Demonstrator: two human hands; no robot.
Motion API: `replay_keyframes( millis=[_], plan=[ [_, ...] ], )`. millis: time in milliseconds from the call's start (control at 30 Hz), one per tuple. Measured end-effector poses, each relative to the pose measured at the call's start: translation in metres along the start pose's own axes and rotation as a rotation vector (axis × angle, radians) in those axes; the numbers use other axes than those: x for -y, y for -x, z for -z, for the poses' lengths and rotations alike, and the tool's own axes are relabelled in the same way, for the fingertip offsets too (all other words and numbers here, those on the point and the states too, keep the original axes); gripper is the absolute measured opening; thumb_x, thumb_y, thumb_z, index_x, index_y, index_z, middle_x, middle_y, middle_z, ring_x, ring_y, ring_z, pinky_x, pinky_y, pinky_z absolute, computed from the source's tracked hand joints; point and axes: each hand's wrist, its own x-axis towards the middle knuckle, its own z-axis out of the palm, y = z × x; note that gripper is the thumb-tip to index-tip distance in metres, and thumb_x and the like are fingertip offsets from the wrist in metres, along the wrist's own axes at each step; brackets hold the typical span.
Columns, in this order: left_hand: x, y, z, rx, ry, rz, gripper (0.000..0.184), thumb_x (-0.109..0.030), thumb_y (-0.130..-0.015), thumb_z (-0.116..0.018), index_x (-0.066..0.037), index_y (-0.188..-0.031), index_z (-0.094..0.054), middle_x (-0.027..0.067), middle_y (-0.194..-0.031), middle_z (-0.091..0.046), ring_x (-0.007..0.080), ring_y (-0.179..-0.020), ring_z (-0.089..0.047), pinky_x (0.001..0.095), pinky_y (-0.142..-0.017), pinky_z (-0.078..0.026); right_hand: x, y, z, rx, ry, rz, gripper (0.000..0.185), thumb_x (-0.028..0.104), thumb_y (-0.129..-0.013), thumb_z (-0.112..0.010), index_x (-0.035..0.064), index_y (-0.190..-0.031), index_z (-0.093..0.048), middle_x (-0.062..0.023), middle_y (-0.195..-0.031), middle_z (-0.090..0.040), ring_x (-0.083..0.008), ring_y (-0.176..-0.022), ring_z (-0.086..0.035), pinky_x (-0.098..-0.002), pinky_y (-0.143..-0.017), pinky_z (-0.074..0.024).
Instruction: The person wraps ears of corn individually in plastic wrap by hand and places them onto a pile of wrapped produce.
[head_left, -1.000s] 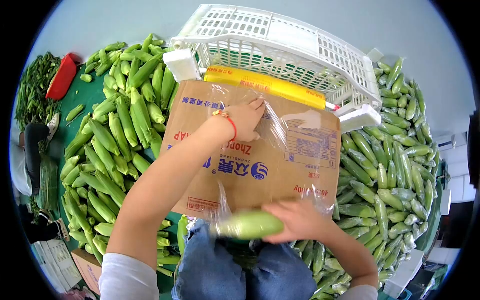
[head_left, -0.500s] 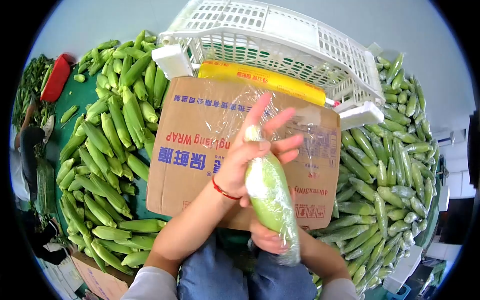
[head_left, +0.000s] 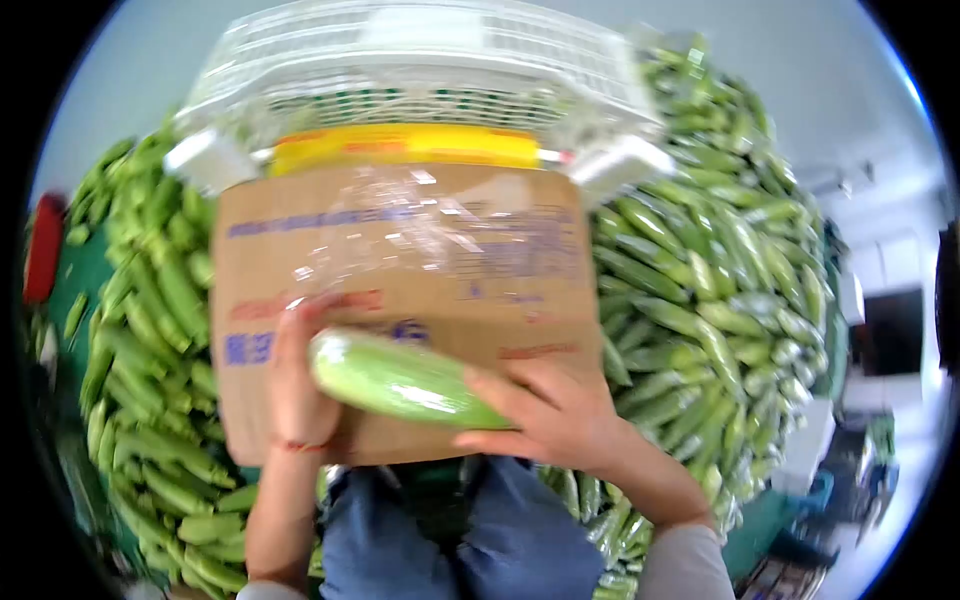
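One glossy plastic-wrapped green ear of corn [head_left: 400, 380] was held over printed brown cardboard [head_left: 480, 325] | right hand [head_left: 550, 412] clasped one end; left hand [head_left: 303, 378] met the other, grip too blurred to tell | white perforated plastic crate [head_left: 425, 28] showed green through slots, contents indistinct

A: Noticed a change in the corn [head_left: 395, 377]?
B: Swung from a steep slant to nearly level, above the carton [head_left: 420, 290].
A: And in the left hand [head_left: 300, 380]?
B: Drawn down and left, from pinching the upper end with fingers splayed to just beside the left end, fingers together.
A: And in the right hand [head_left: 550, 410]?
B: Brought up to the right end, back now showing.
A: And in the view?
B: Turned rightward, with carton and crate [head_left: 420, 55] shifted left.
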Motion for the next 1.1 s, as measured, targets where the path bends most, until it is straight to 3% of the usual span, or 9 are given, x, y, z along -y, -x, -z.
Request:
replay_keyframes(
  millis=[100,200,300,433,700,733,967,1067,1100],
  plan=[
    [0.001,0.033,-0.008,0.053,-0.176,0.255,0.051,-0.043,-0.106,-0.03,-0.002,-0.1,-0.06,0.0095,-0.08,-0.066,0.015,-0.055,-0.059,0.0252,-0.045,-0.047,-0.03,-0.036,0.017,-0.44,-0.394,0.254,0.035,0.031,-0.087,-0.071,0.0034,-0.108,-0.07,-0.0074,-0.079,-0.064,-0.0209,-0.075,-0.067,-0.036,-0.07,-0.0553],
    [0.022,0.052,0.019,0.119,-0.553,0.551,0.065,-0.059,-0.101,-0.024,-0.003,-0.092,-0.057,0.0083,-0.048,-0.052,0.0165,-0.028,-0.041,0.0264,-0.026,-0.033,-0.021,-0.037,0.014,-0.454,-1.438,-0.142,0.026,0.016,-0.094,-0.063,0.0014,-0.115,-0.061,-0.0031,-0.06,-0.056,-0.0156,-0.054,-0.059,-0.0331,-0.059,-0.0527],
    [0.023,0.062,0.038,0.407,-0.444,0.375,0.077,-0.066,-0.095,-0.038,0.004,-0.121,-0.053,0.0155,-0.078,-0.064,0.0209,-0.06,-0.063,0.0301,-0.05,-0.051,-0.022,-0.035,-0.006,-0.66,-1.668,-0.273,0.017,0.013,-0.094,-0.064,0.0042,-0.104,-0.055,-0.0015,-0.069,-0.056,-0.0065,-0.047,-0.051,-0.0221,-0.048,-0.0437],
    [0.017,0.061,-0.02,0.565,-1.107,-0.582,0.105,-0.069,-0.076,-0.065,0.009,-0.14,-0.035,0.023,-0.117,-0.059,0.0315,-0.103,-0.062,0.0396,-0.087,-0.051,-0.02,-0.031,0.001,-0.911,-1.66,-0.376,0.031,0.006,-0.092,-0.059,0.0069,-0.119,-0.042,-0.0042,-0.063,-0.052,-0.0133,-0.05,-0.051,-0.0313,-0.054,-0.0483],
    [0.029,0.055,-0.098,1.03,-1.565,-0.589,0.094,-0.033,-0.072,-0.079,0.001,-0.146,-0.031,0.0232,-0.13,-0.052,0.0427,-0.11,-0.056,0.0457,-0.092,-0.047,-0.024,0.111,-0.061,-0.745,-1.323,-0.961,0.033,0.013,-0.09,-0.058,0.0,-0.12,-0.052,-0.0135,-0.111,-0.062,-0.0252,-0.1,-0.061,-0.041,-0.092,-0.0494],
    [0.03,0.053,-0.086,1.055,-1.567,-0.687,0.093,-0.032,-0.073,-0.079,0.001,-0.146,-0.032,0.0231,-0.133,-0.05,0.0426,-0.113,-0.054,0.046,-0.095,-0.045,-0.04,0.142,-0.059,-1.215,-1.856,-1.045,0.028,0.019,-0.093,-0.054,0.0006,-0.114,-0.055,-0.0131,-0.105,-0.063,-0.0278,-0.099,-0.062,-0.0433,-0.089,-0.051],
    [0.013,0.043,0.046,0.593,-1.563,-0.564,0.064,-0.005,-0.084,-0.06,0.001,-0.144,-0.038,0.0231,-0.147,-0.038,0.0396,-0.137,-0.036,0.0432,-0.114,-0.028,-0.195,0.366,0.147,-1.884,-0.563,-1.285,0.045,0.042,-0.09,-0.06,0.0081,-0.12,-0.053,-0.0114,-0.11,-0.06,-0.029,-0.098,-0.057,-0.0472,-0.089,-0.0468],
    [0.004,0.052,0.051,0.395,-1.726,-0.702,0.063,-0.001,-0.081,-0.061,0.001,-0.141,-0.043,0.0237,-0.145,-0.04,0.0398,-0.134,-0.039,0.0433,-0.112,-0.032,-0.268,0.45,0.171,-1.181,0.715,-1.767,0.07,0.039,-0.093,-0.056,-0.0071,-0.141,-0.036,-0.0273,-0.139,-0.042,-0.0396,-0.127,-0.043,-0.0449,-0.104,-0.0379],
    [-0.001,0.053,0.046,0.301,-1.834,-0.751,0.063,0.001,-0.079,-0.062,0.001,-0.139,-0.044,0.024,-0.144,-0.041,0.04,-0.133,-0.04,0.0434,-0.11,-0.034,-0.267,0.42,0.146,-0.962,0.859,-1.496,0.061,0.03,-0.094,-0.057,-0.0034,-0.142,-0.039,-0.0258,-0.139,-0.044,-0.039,-0.128,-0.043,-0.0456,-0.104,-0.0373]
  ],
)
